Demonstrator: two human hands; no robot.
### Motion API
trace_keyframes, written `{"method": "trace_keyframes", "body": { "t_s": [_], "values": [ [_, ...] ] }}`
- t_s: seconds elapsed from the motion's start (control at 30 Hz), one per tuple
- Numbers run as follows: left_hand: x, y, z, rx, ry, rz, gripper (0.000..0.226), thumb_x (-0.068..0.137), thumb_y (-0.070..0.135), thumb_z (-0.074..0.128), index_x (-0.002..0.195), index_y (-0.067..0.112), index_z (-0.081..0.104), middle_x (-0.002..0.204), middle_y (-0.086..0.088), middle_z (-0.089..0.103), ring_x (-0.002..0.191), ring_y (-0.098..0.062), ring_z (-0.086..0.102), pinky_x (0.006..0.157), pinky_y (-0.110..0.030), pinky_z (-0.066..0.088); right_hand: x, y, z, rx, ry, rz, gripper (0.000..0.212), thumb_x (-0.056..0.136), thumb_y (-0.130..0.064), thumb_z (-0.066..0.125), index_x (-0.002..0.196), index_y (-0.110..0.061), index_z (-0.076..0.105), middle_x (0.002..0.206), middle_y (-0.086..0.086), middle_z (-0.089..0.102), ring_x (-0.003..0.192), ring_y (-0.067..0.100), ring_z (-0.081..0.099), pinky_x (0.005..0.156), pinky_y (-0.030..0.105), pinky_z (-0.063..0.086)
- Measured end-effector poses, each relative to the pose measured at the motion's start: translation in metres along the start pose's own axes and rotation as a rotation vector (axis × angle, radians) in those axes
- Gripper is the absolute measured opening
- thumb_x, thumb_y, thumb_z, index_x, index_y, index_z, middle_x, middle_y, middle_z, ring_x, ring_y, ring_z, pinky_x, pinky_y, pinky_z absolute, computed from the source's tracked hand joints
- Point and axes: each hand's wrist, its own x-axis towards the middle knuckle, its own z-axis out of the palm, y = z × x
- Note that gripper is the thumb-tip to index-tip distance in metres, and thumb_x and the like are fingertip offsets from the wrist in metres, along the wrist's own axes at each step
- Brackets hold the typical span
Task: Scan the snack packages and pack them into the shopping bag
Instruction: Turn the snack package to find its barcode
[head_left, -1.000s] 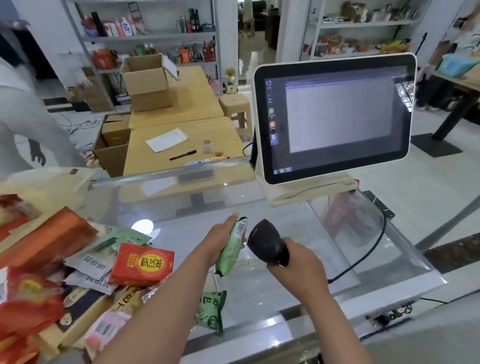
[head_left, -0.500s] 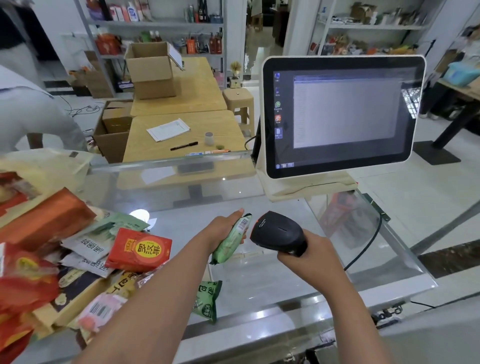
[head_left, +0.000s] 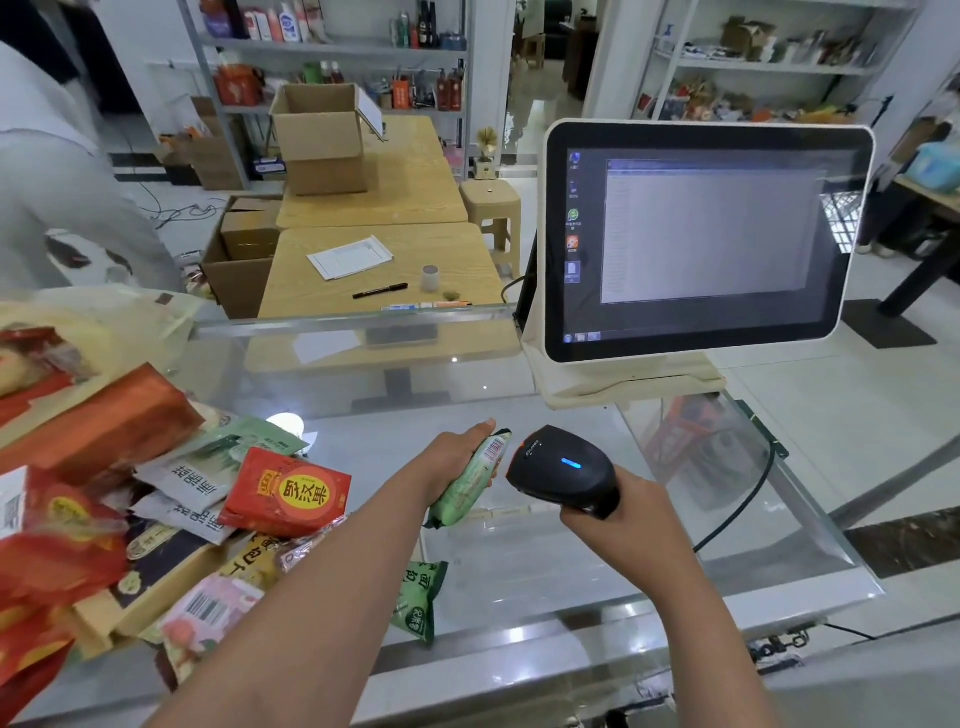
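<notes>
My right hand (head_left: 631, 512) grips the scanner (head_left: 563, 470), now swung level, blue light lit. At nine o'clock of it, my left hand (head_left: 452, 457) holds the green packet (head_left: 467, 486); scan likely registering.

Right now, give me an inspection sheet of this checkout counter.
Surface: glass counter, reflective.
Job's things: green snack pack with its barcode facing the black scanner, whose blue light is on.
Clutter: snack pile at left; second green pack lying near the counter's front edge.
Grips: left hand holds the pack; right hand holds the scanner.
Cables: black cable across the glass.
Surroundings: touchscreen terminal, wooden tables, shelves.
</notes>
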Motion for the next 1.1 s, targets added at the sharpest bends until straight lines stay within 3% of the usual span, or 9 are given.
{"method": "trace_keyframes", "body": {
  "t_s": [0.27,0.37,0.5,0.57,0.77,0.83,0.93,1.03,1.1],
  "values": [
    [0.001,0.001,0.001,-0.003,0.013,-0.022,0.053,0.095,0.052,0.049,0.073,0.007,0.065,0.064,-0.007,0.067,0.051,-0.014,0.062,0.045,-0.016,0.046,0.0,0.003,0.0,0.006,0.008,-0.013,0.026,0.069,-0.015,0.07,0.06,-0.027,0.047,0.047,-0.012,0.049,0.048,0.005,0.042,0.046,0.012,0.035],
    [0.004,-0.001,0.001,-0.003,0.009,-0.025,0.053,0.094,0.053,0.049,0.075,0.007,0.066,0.068,-0.008,0.068,0.055,-0.016,0.063,0.054,-0.02,0.05,-0.001,0.004,0.005,-0.004,0.01,-0.022,0.022,0.07,-0.016,0.07,0.066,-0.027,0.051,0.052,-0.012,0.051,0.052,0.002,0.047,0.048,0.01,0.036],
    [0.008,-0.004,0.001,-0.049,-0.001,-0.02,0.053,0.092,0.053,0.052,0.076,0.005,0.067,0.068,-0.01,0.068,0.061,-0.021,0.064,0.077,-0.033,0.056,0.0,0.018,0.026,-0.042,-0.101,0.027,0.025,0.07,-0.02,0.066,0.092,-0.028,0.058,0.084,-0.008,0.059,0.076,0.004,0.054,0.061,0.013,0.042],
    [0.008,-0.004,0.002,-0.054,0.003,-0.012,0.053,0.092,0.052,0.053,0.074,0.004,0.067,0.065,-0.01,0.067,0.06,-0.021,0.063,0.077,-0.033,0.056,0.002,0.028,0.039,-0.135,-0.116,0.047,0.031,0.071,-0.024,0.064,0.1,-0.029,0.055,0.092,-0.005,0.055,0.082,0.009,0.052,0.066,0.022,0.043],
    [0.005,-0.004,0.002,-0.039,0.018,-0.019,0.053,0.093,0.052,0.052,0.075,0.004,0.066,0.067,-0.011,0.067,0.061,-0.022,0.064,0.072,-0.03,0.055,0.002,0.035,0.062,-0.199,-0.096,0.044,0.044,0.08,-0.019,0.064,0.122,-0.022,0.05,0.105,-0.002,0.051,0.1,0.017,0.052,0.076,0.027,0.041],
    [0.004,-0.004,0.002,-0.062,0.016,-0.018,0.052,0.093,0.051,0.052,0.074,0.004,0.065,0.067,-0.011,0.067,0.061,-0.022,0.063,0.072,-0.031,0.055,0.003,0.035,0.063,-0.244,-0.098,0.04,0.05,0.08,-0.022,0.062,0.128,-0.021,0.047,0.112,0.0,0.052,0.11,0.02,0.05,0.085,0.029,0.043],
    [0.0,-0.005,0.002,-0.144,0.007,-0.022,0.05,0.094,0.048,0.053,0.079,0.002,0.065,0.071,-0.014,0.066,0.064,-0.024,0.064,0.079,-0.035,0.056,0.003,0.024,0.062,-0.34,-0.018,-0.016,0.067,0.077,-0.035,0.06,0.14,-0.024,0.039,0.129,0.0,0.041,0.124,0.02,0.034,0.103,0.034,0.032],
    [-0.008,0.004,-0.001,-0.258,0.068,0.013,0.049,0.094,0.046,0.053,0.086,-0.001,0.066,0.074,-0.017,0.067,0.066,-0.027,0.065,0.072,-0.034,0.057,0.005,-0.007,0.062,-0.14,0.076,-0.073,0.051,0.082,-0.033,0.062,0.13,-0.028,0.046,0.114,-0.005,0.048,0.11,0.018,0.042,0.09,0.027,0.037],
    [-0.012,0.016,-0.006,-0.344,0.164,0.053,0.049,0.094,0.047,0.053,0.084,0.001,0.066,0.071,-0.017,0.068,0.062,-0.027,0.065,0.065,-0.033,0.055,0.01,-0.032,0.064,0.067,0.027,-0.002,0.047,0.087,-0.037,0.063,0.129,-0.025,0.045,0.103,-0.004,0.054,0.094,0.015,0.053,0.075,0.02,0.04]
  ]
}}
